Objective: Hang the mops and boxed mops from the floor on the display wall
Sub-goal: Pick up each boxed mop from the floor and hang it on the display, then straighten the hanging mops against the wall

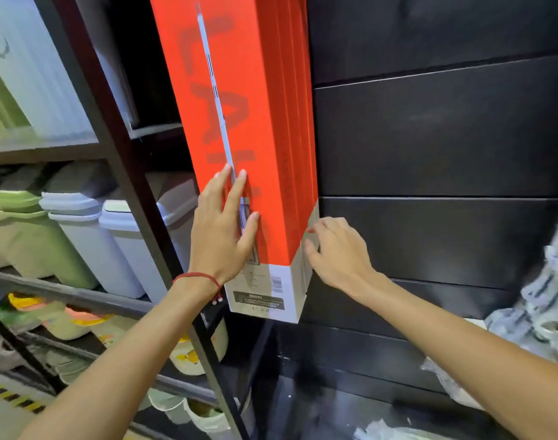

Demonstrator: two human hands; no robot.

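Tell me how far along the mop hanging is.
Several red boxes already look hung against the black display wall. The left hand presses the front box flat while the right hand touches its lower corner. Plastic-wrapped goods at the right may still need hanging.

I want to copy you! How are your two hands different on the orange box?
The left hand lies flat on the front of the orange box, fingers spread; the right hand touches its side, fingers bent. The left wrist wears a red string; the right wrist shows none. Both touch its lower end.
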